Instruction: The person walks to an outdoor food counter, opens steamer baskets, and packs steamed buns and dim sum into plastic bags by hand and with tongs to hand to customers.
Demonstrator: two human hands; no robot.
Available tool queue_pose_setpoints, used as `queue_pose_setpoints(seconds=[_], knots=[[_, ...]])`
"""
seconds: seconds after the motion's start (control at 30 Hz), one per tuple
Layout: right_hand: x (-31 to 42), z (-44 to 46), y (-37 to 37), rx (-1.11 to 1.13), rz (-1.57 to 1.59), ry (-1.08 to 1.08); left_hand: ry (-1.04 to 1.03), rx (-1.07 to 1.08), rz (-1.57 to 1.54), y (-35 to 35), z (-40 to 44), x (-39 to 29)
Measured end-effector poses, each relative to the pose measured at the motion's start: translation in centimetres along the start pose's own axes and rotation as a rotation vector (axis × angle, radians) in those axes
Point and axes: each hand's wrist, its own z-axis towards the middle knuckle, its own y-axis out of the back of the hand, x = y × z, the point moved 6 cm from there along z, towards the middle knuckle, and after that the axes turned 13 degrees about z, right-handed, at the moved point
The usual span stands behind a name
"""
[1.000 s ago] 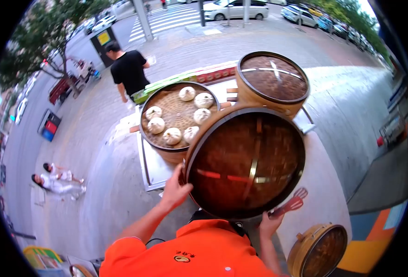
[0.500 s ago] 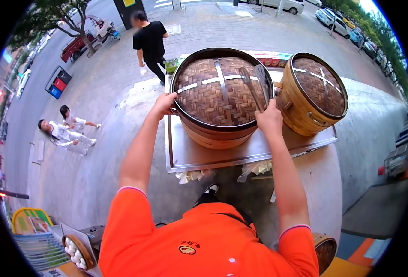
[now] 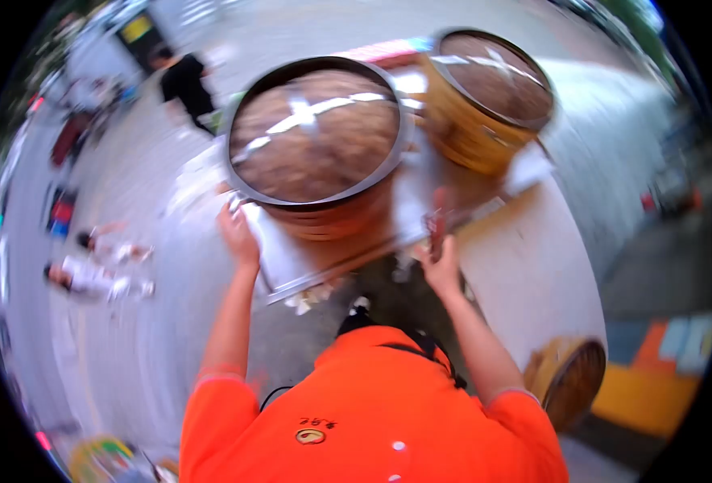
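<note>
A large round bamboo steamer (image 3: 328,213) with a dark-rimmed woven lid (image 3: 316,153) and crossed metal strips stands on a metal tabletop (image 3: 300,278). My left hand (image 3: 239,237) is just off its lower left side, over the table's left edge, fingers apart and softened by motion blur. In my right hand (image 3: 440,266), closed in front of the table's near edge, are tongs (image 3: 436,217) pointing upward and away. A second lidded bamboo steamer (image 3: 473,121) stands to the right on the same table.
Another round steamer (image 3: 565,382) is at my lower right, beside the pale curved surface (image 3: 525,274). A person in black (image 3: 187,88) is on the pavement at upper left. Two people in white (image 3: 98,278) are farther left. The whole view is blurred.
Both hands have come away from the large steamer and drawn back toward me. The tongs, before lying against the lid, are now clear of it in my right hand. My view has turned.
</note>
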Motion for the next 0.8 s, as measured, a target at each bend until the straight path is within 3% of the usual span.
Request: queue_pose_setpoints(seconds=[0.1, 0.2, 0.27, 0.33, 0.37, 0.43, 0.47, 0.57, 0.67, 0.73, 0.8], knots=[[-15.4, -10.8, 8.1, -0.08, -0.138, -0.407, -0.186, 0.307, 0.218, 1.0, -13.4, -2.7], [-22.2, -20.2, 18.7, -0.328, -0.266, -0.68, -0.273, 0.781, 0.408, 0.5, -26.3, -0.1], [-23.2, -23.8, 25.5, -0.549, -0.301, -0.732, -0.104, 1.117, 0.351, -0.2, -33.4, 8.4], [-24.2, -26.7, 33.2, -0.756, -0.359, -0.679, 0.132, 1.309, 0.29, -1.5, -37.7, 15.9], [-21.9, -27.8, 37.2, -0.978, -0.421, -0.305, 0.002, 1.36, 0.352, -2.3, -37.6, 13.5], [-22.7, -32.4, 45.8, -1.127, -0.38, -0.542, -0.348, 1.439, 0.525, -3.4, -37.4, 7.7], [-22.0, -34.5, 50.1, -1.186, -0.418, -0.501, -0.387, 1.452, 0.552, -4.7, -37.4, 4.7], [-24.0, -43.2, 62.7, -1.303, -0.69, -0.714, -0.548, 1.398, 0.593, -13.0, -41.1, -6.8], [-34.3, -53.2, 73.5, -1.302, -0.84, -0.85, -0.67, 1.394, 0.347, -20.9, -49.9, -22.4], [-37.5, -56.7, 75.3, -1.3, -0.891, -0.906, -0.569, 1.544, 0.181, -24.9, -57.9, -30.8], [-38.5, -56.4, 75.6, -1.229, -0.565, -0.903, -0.71, 1.666, 0.185, -28.0, -65.2, -37.4]])
